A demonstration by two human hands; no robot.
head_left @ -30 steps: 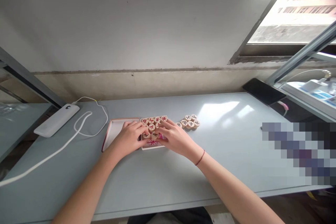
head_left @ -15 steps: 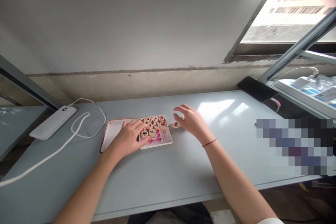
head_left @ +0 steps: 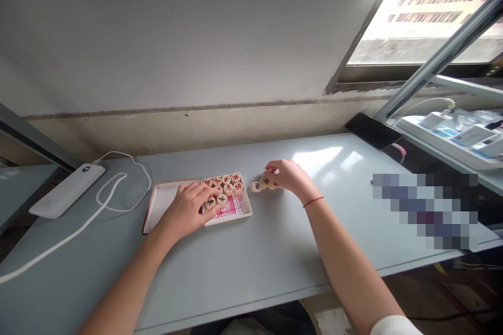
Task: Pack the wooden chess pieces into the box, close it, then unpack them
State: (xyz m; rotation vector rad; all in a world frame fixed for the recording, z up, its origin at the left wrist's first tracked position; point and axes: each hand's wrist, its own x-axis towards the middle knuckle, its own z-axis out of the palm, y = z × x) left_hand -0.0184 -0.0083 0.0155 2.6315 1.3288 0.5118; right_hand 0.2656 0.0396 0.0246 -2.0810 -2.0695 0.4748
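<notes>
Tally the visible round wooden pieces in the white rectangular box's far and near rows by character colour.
Red-lettered round wooden pieces, far row: 4
Black-lettered round wooden pieces, near row: 2
Total visible in these rows: 6

Daylight pours through a window (head_left: 424, 15) beyond and to the right of the right hand (head_left: 290, 177), its view bleached nearly white, and throws two patches of glare onto the desk (head_left: 236, 261) just past that hand. A soft shadow falls beside the right forearm, while the wall (head_left: 168, 36) beyond the left hand (head_left: 188, 207) dims to grey. Lettering on discs (head_left: 228, 188) between the hands looks slightly soft, and a blocky pixel mosaic (head_left: 426, 212) masks an area to the right hand's right.
</notes>
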